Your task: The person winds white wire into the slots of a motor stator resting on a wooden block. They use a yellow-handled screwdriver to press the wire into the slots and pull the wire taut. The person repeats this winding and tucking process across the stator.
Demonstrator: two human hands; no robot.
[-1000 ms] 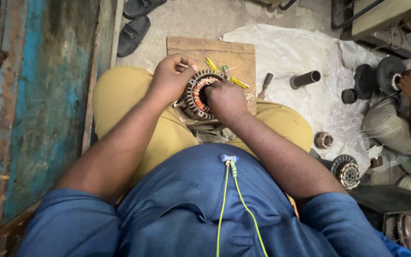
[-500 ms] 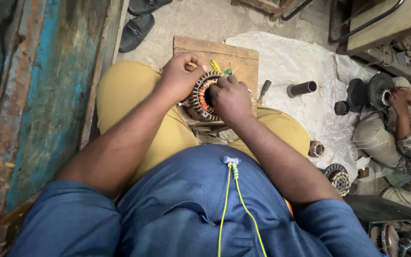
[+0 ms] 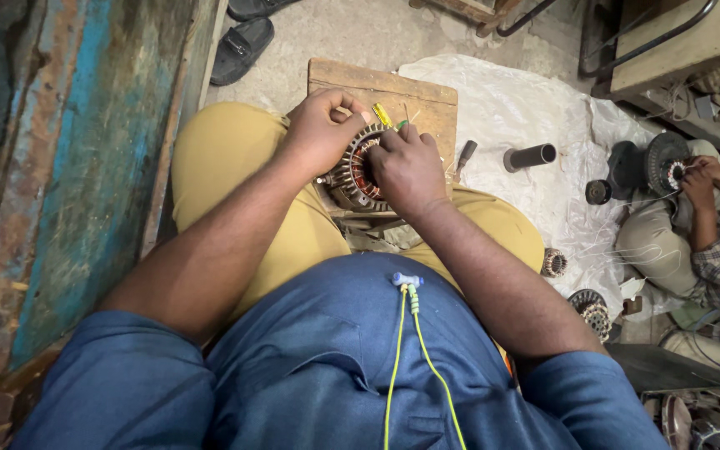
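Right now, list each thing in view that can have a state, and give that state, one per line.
Stator: on its side on the lap, gripped by both hands.
Left hand: closed over the stator's top edge.
Right hand: fingers pressed against the stator's face.
Wooden board: flat on the floor.
Screwdriver: lying on the plastic sheet.
Pipe: lying on its side.
Sandals: off, on the floor.
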